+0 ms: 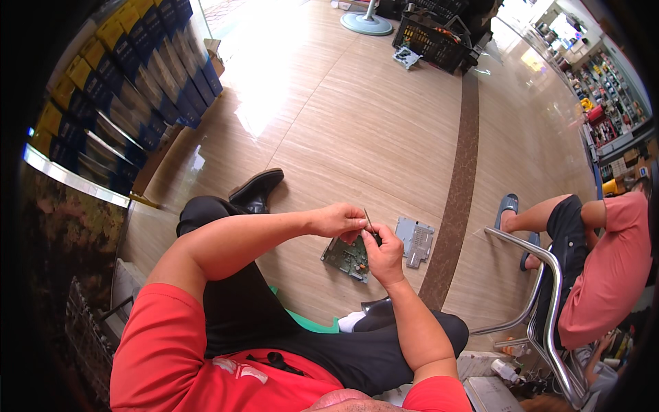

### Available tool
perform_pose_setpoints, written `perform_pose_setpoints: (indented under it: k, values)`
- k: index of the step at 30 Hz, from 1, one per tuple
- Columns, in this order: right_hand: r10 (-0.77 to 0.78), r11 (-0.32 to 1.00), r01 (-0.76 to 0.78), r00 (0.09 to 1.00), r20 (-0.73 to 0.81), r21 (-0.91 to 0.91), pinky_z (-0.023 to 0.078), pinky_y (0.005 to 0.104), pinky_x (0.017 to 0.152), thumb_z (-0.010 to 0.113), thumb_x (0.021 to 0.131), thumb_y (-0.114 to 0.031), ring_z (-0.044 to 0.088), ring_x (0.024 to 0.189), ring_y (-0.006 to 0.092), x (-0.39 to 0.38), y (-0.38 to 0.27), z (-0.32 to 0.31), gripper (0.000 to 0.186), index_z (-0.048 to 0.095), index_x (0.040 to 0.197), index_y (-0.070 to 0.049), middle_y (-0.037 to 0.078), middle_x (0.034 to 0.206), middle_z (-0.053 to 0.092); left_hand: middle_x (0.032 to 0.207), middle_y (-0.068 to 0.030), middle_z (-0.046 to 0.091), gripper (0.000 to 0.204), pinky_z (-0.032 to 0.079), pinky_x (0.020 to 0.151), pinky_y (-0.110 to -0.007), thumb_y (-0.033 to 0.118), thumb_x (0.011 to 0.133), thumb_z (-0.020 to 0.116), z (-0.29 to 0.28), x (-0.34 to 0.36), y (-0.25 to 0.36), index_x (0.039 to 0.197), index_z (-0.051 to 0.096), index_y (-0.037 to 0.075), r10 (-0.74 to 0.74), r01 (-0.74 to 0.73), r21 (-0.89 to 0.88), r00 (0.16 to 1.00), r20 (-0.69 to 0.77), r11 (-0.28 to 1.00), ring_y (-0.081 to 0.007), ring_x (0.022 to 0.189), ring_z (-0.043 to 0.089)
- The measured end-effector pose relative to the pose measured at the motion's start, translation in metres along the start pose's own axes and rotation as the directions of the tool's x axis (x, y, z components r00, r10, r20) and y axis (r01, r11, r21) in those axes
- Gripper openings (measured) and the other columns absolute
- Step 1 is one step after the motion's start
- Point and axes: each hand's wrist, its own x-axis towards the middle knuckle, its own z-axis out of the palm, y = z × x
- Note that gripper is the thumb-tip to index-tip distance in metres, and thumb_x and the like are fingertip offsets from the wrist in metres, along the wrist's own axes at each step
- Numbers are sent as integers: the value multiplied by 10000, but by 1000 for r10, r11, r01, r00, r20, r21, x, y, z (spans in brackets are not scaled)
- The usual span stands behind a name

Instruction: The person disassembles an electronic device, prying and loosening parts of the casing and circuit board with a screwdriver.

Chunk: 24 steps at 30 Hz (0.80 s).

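Observation:
My left hand (338,221) and my right hand (386,255) meet in front of me above the floor. Both are closed, fingertips almost touching, around a thin rod-like tool (368,218) whose slim end points up and away. My right fingers wrap its lower part, where something dark shows; my left fingertips pinch close beside the rod, and what they hold is hidden. Below the hands lies a green circuit board (345,261) in a metal frame, partly covered by my right hand. Just right of it, a grey metal plate (416,233) with cut-outs rests flat on the floor.
Left, a rack of blue-and-yellow packages (127,82). Far back, a black crate (429,42), another board (407,57) and a round stand base (367,24). Right, a person in a pink shirt (600,281) sits by a metal chair frame (556,295). My black shoe (257,192) is left.

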Motion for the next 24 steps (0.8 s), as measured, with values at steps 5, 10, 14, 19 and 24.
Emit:
perform_pose_setpoints:
  k: [5, 10, 14, 19, 24]
  values:
    - [-3, 1000, 3, 1000, 17, -12, 526, 378, 696, 699, 885, -109, 681, 772, 312, -1, 0, 1, 123, 658, 962, -22, 165, 873, 690, 788, -31, 658, 333, 539, 717, -276, 305, 1073, 466, -1, 1, -3, 984, 607, 17, 0, 1, 53, 1000, -2, 999, -103, 747, 626]
    - [-20, 999, 21, 999, 27, -26, 524, 387, 689, 684, 895, -108, 677, 771, 330, -1, -2, 1, 116, 651, 960, -18, 178, 863, 684, 775, -36, 657, 335, 543, 705, -279, 293, 1074, 464, 0, 1, -3, 961, 609, 13, 4, -3, 87, 1000, -8, 996, -108, 734, 633]
    - [-50, 998, 51, 998, 26, -34, 522, 392, 683, 675, 901, -105, 676, 769, 339, -1, -1, 2, 113, 647, 969, -18, 182, 861, 682, 777, -40, 659, 334, 543, 700, -281, 288, 1072, 468, -1, 1, -3, 954, 609, 10, 11, -10, 95, 1000, -10, 995, -109, 733, 634]
    - [-53, 998, 54, 998, 20, -31, 522, 392, 679, 674, 901, -101, 674, 762, 345, -2, -2, 2, 112, 646, 972, -19, 184, 863, 682, 776, -38, 658, 332, 542, 702, -278, 295, 1064, 490, -1, 1, -3, 962, 617, 5, 5, -4, 89, 1000, -4, 996, -109, 737, 633]
    - [-51, 998, 51, 998, 22, -34, 522, 397, 682, 671, 900, -95, 675, 767, 349, -1, -1, 1, 115, 645, 981, -18, 186, 864, 682, 784, -28, 654, 310, 541, 714, -275, 288, 1054, 518, -1, -1, 2, 981, 627, 7, -2, 1, 57, 1000, 8, 998, -102, 751, 628]
